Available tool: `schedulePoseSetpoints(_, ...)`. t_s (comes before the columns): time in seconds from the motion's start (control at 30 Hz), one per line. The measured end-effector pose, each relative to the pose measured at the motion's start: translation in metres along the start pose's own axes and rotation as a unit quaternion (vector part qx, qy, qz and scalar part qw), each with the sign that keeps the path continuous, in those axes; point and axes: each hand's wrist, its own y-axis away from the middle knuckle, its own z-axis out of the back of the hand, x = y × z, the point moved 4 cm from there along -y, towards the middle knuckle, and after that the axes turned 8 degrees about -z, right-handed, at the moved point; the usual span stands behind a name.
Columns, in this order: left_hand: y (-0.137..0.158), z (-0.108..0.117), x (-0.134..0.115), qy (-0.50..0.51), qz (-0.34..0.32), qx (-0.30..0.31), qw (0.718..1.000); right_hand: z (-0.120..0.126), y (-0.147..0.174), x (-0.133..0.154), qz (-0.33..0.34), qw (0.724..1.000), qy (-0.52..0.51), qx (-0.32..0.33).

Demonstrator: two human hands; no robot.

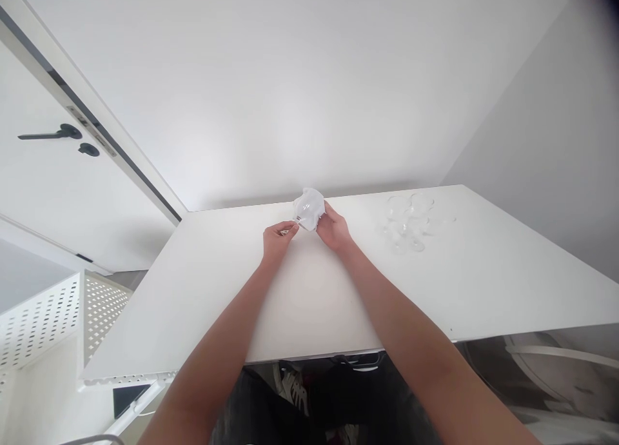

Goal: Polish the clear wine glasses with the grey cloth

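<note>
Head view: both hands meet at one white item (309,207) near the far edge of the table (213,290), in front of the wall (290,84).
White item: translucent, with an uneven outline; it sits between the hands, beyond the left fingertips and left of the right palm. Whether it touches the table, I cannot tell.
Left hand (279,233): narrow, thumb and fingers pinching the item's lower-left edge.
Right hand (334,227): curved around the item's right side, holding it; some fingertips are hidden behind it.
Clear pieces (409,222): a see-through cluster on the table, right of the right hand and well apart from it; their exact shapes are too faint to tell.
Door (48,187): at far left, with a dark handle (48,134).
</note>
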Motion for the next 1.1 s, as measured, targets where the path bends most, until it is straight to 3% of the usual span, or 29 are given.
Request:
schedulePoseSetpoints(0.17,0.0,0.002,-0.002,-0.02,-0.007,-0.011,1.0,-0.005,0.003,0.003,0.004,0.999,0.034,0.019)
schedulePoseSetpoints(0.3,0.0,0.003,-0.001,-0.024,-0.004,-0.03,0.999,-0.005,0.003,0.003,0.025,0.998,0.052,-0.003)
schedulePoseSetpoints(0.73,0.0,0.004,-0.001,0.023,0.01,-0.031,0.999,-0.018,0.006,-0.007,-0.044,0.991,0.112,0.05)
schedulePoseSetpoints(0.9,0.0,0.001,-0.002,0.04,0.019,-0.011,0.999,-0.016,0.005,-0.007,-0.024,0.988,0.139,0.058)
schedulePoseSetpoints(1.1,-0.002,-0.003,0.005,0.048,0.026,0.035,0.998,-0.021,0.008,-0.007,0.015,0.967,0.247,0.058)
